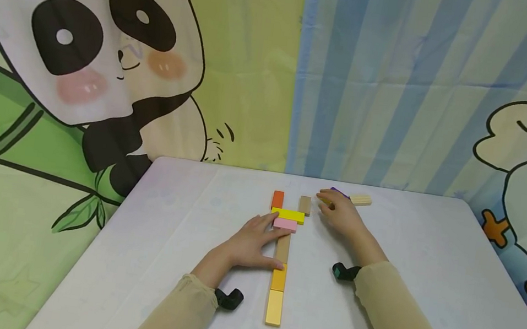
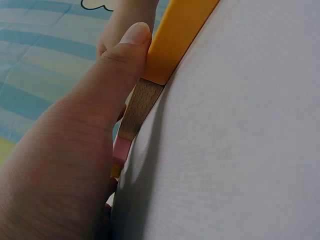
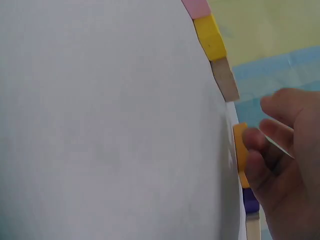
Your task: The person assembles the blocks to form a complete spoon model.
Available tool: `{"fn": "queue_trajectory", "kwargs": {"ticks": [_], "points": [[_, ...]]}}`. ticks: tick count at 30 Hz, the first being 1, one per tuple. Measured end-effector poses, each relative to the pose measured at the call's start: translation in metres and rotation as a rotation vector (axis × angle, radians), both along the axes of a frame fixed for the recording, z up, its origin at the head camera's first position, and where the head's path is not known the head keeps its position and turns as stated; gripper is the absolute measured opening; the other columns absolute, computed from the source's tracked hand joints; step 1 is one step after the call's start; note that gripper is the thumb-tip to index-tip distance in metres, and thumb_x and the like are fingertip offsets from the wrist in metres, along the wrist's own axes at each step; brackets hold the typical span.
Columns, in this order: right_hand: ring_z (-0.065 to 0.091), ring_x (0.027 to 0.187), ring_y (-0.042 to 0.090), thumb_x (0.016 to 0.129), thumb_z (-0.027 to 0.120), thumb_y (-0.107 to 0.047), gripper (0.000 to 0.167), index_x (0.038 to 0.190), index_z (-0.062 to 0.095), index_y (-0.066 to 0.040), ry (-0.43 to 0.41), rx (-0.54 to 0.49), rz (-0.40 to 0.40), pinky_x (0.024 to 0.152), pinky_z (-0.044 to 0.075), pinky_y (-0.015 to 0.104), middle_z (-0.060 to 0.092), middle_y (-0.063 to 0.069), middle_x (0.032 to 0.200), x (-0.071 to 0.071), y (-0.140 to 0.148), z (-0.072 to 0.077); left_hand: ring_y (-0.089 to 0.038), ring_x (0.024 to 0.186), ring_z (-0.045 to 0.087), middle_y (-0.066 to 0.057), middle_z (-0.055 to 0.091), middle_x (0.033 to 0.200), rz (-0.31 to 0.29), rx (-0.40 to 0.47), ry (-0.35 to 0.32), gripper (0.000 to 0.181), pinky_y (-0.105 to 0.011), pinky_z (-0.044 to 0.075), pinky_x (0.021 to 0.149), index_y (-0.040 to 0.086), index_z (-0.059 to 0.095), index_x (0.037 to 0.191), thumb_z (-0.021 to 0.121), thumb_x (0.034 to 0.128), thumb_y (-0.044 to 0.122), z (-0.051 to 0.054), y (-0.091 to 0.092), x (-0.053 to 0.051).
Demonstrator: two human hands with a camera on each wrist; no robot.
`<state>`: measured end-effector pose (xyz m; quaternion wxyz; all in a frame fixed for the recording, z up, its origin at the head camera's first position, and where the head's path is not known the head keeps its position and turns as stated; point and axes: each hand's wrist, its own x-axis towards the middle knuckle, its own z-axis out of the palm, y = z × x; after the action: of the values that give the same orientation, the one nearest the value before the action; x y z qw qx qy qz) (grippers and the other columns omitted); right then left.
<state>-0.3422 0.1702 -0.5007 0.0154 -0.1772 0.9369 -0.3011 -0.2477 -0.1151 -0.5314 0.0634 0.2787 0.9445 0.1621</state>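
A column of blocks lies on the table: a pale yellow block, an orange block and a wooden block, with a pink block and a yellow block crosswise beyond. My left hand has its fingers spread along the column's left side, thumb tip against the orange block. Past the yellow block, a red-orange block and a brown block stand apart. My right hand, fingers loosely bent, is beside another orange block; contact is unclear.
Beyond my right hand, a purple block and a light wooden block lie near the back edge of the white table. A printed cloth hangs behind it.
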Motion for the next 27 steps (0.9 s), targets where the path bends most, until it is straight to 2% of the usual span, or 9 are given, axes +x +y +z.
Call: {"fn": "queue_trajectory", "kwargs": {"ticks": [3,9,16,21,27], "points": [[0.039,0.142,0.036,0.101,0.055,-0.024,0.041,0.14,0.056,-0.01,-0.009,0.024,-0.051,0.115,0.034,0.056,0.045,0.011,0.152,0.0,0.008,-0.001,-0.036,0.152,0.016,0.003,0.003,0.168,0.002,0.003,-0.007,0.091,-0.055,0.017,0.123,0.064,0.019,0.146,0.046,0.0657,0.096,0.0,0.0,0.0],[0.039,0.141,0.041,0.102,0.054,-0.024,0.041,0.139,0.057,-0.007,-0.02,0.071,-0.037,0.117,0.03,0.058,0.044,0.015,0.152,0.004,0.022,-0.006,-0.037,0.152,0.015,0.004,0.003,0.168,0.022,0.01,-0.017,0.089,-0.058,0.02,0.121,0.066,0.018,0.144,0.048,0.0653,0.095,0.0,-0.001,0.001],[0.057,0.118,0.035,0.101,0.056,-0.023,0.038,0.136,0.06,-0.009,0.01,0.009,-0.044,0.098,0.049,0.052,0.048,0.014,0.147,0.016,0.027,-0.013,-0.037,0.152,0.014,0.004,0.003,0.168,0.025,0.008,-0.028,0.09,-0.058,0.021,0.121,0.064,0.02,0.145,0.05,0.0654,0.094,0.001,-0.001,0.002],[0.057,0.105,0.03,0.099,0.059,-0.025,0.041,0.138,0.056,-0.014,0.019,-0.051,-0.141,0.097,0.049,0.05,0.047,0.013,0.146,0.019,0.026,-0.016,-0.038,0.152,0.014,0.003,0.004,0.168,0.02,0.016,-0.026,0.091,-0.058,0.02,0.121,0.062,0.022,0.146,0.05,0.0658,0.093,0.002,-0.001,0.002],[0.057,0.105,0.033,0.097,0.062,-0.026,0.046,0.139,0.055,-0.009,0.009,-0.015,-0.204,0.096,0.048,0.051,0.056,0.018,0.136,0.017,0.021,-0.013,-0.038,0.152,0.013,0.003,0.003,0.168,0.017,0.018,-0.035,0.091,-0.058,0.019,0.121,0.062,0.022,0.146,0.05,0.0659,0.094,0.003,0.0,0.003]]}}
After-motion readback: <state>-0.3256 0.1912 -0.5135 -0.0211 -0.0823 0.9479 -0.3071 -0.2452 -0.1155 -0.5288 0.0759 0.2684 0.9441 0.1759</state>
